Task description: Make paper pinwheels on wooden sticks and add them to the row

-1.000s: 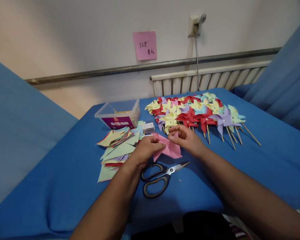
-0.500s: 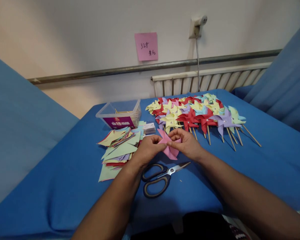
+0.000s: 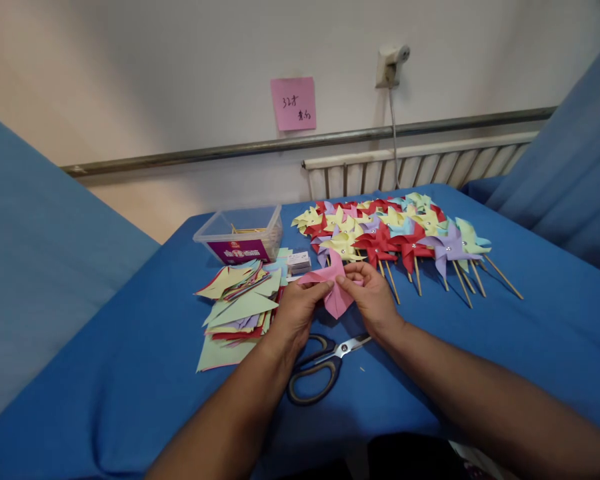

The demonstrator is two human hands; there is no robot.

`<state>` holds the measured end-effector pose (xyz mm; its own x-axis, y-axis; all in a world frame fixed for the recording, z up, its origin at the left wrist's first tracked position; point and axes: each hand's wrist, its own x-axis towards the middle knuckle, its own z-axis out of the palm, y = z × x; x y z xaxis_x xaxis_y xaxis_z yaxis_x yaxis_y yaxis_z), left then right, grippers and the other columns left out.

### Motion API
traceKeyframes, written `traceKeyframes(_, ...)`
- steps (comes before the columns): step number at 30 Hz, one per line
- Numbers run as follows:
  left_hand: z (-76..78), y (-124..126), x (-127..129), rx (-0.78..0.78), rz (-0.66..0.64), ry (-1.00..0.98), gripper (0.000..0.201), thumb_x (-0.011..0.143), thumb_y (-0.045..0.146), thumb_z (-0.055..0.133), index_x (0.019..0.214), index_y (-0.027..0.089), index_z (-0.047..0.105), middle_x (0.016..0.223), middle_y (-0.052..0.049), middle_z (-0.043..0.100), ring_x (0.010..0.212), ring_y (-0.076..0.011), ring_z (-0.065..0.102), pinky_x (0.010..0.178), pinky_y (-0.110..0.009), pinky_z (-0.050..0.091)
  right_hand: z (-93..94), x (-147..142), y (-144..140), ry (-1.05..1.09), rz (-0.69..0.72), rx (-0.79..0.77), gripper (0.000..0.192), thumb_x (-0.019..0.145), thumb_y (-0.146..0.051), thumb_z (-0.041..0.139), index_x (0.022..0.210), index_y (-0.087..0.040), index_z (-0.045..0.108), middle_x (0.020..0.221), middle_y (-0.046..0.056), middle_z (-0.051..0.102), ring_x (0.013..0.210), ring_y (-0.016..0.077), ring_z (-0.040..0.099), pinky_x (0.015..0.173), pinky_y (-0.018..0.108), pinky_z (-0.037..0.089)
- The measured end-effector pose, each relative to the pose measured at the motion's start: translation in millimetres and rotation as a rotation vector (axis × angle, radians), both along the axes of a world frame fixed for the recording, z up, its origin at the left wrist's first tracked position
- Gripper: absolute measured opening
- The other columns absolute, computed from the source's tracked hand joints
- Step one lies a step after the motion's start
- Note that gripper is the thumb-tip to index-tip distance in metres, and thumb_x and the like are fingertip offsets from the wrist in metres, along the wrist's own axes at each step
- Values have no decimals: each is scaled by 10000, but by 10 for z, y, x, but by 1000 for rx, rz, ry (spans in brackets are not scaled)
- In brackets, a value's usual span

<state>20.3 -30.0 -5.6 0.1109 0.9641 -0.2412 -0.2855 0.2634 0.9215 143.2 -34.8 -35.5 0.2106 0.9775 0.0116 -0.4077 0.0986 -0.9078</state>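
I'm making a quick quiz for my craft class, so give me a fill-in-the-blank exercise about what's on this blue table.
1. Both hands, left hand and right hand, hold a folded paper piece coloured ____.
2. The scissors lie on the ____ table cover.
3. The finished pinwheels are mounted on wooden ____.
4. The clear plastic box stands behind the stack of cut ____.

Missing words: pink; blue; sticks; paper

A plain room used for paper craft: beyond the hands a bare wall with a radiator (image 3: 420,163), rail (image 3: 280,143), pink note (image 3: 293,103); blue-covered counter (image 3: 130,373).
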Motion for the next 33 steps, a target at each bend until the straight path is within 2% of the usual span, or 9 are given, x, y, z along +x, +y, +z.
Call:
traceKeyframes(3, -5, 5, -9, 9, 16, 15, 276, 516, 222, 862, 722, 111, 716, 678, -53, 697, 639, -174, 637, 675, -294, 507, -23, 13, 9, -38, 17, 5, 369, 631, -391, 804, 868, -220, 578, 741, -14, 626, 648, 157, 608, 631, 315, 527)
traceKeyframes(5, 30, 3, -26, -8, 27, -4, 246, 533, 209, 850, 707, 107, 709, 672, -58, 698, 628, -175, 636, 658, -294, 511, -35, 38, 4, -115, 21, 54, 335, 685, -380, 763, 920, -220, 586, 809, 13, 649, 739, 181, 634, 694, 339, 540)
traceKeyframes(8, 114, 13, -73, -58, 55, -78, 224, 557, 168, 824, 739, 100, 713, 692, -64, 711, 633, -173, 643, 651, -283, 524, -20, 96, -38, -295, 3, 248, 338, 764, -284, 673, 1087, -243, 580, 1062, 63, 652, 990, 215, 632, 844, 382, 530)
traceKeyframes(10, 158, 33, -108, -76, 73, -143, 241, 569, 133, 806, 792, 98, 720, 745, -64, 729, 664, -171, 655, 670, -276, 536, 18, 134, -85, -450, -9, 384, 398, 772, -192, 626, 1157, -272, 573, 1243, 77, 577, 1149, 231, 574, 911, 402, 510)
traceKeyframes(14, 183, 70, -154, -113, 69, -209, 252, 589, 105, 788, 830, 104, 715, 766, -47, 734, 664, -159, 659, 655, -265, 541, 109, 173, -160, -734, -16, 540, 373, 758, -93, 601, 1069, -295, 641, 1396, 59, 439, 1312, 242, 448, 1062, 461, 415)
traceKeyframes(17, 177, 66, -161, -112, 39, -211, 235, 607, 123, 785, 832, 114, 718, 767, -44, 732, 664, -157, 655, 640, -263, 536, 140, 172, -170, -793, -19, 604, 241, 768, -147, 673, 969, -279, 675, 1393, 59, 438, 1312, 252, 444, 1100, 477, 373)
traceKeyframes(21, 164, 35, -147, -76, 18, -180, 138, 612, 137, 790, 729, 131, 718, 693, -25, 706, 628, -132, 624, 628, -243, 515, 133, 173, -147, -756, -34, 577, 38, 826, -249, 684, 863, -254, 691, 1349, 70, 495, 1293, 253, 470, 1086, 460, 378)
traceKeyframes(26, 154, -1, -98, -50, 23, -122, 203, 549, 154, 821, 718, 113, 716, 681, -34, 697, 623, -135, 617, 633, -247, 501, 118, 189, -120, -699, -49, 503, 107, 849, -312, 663, 790, -226, 682, 1251, 93, 563, 1209, 246, 536, 986, 416, 450)
traceKeyframes(33, 159, -29, -56, -31, 33, -26, 207, 521, 191, 827, 637, 117, 672, 623, -26, 662, 579, -131, 594, 606, -253, 476, 117, 200, -98, -695, -74, 430, 124, 803, -228, 652, 685, -199, 628, 1142, 110, 616, 1086, 237, 601, 892, 378, 480)
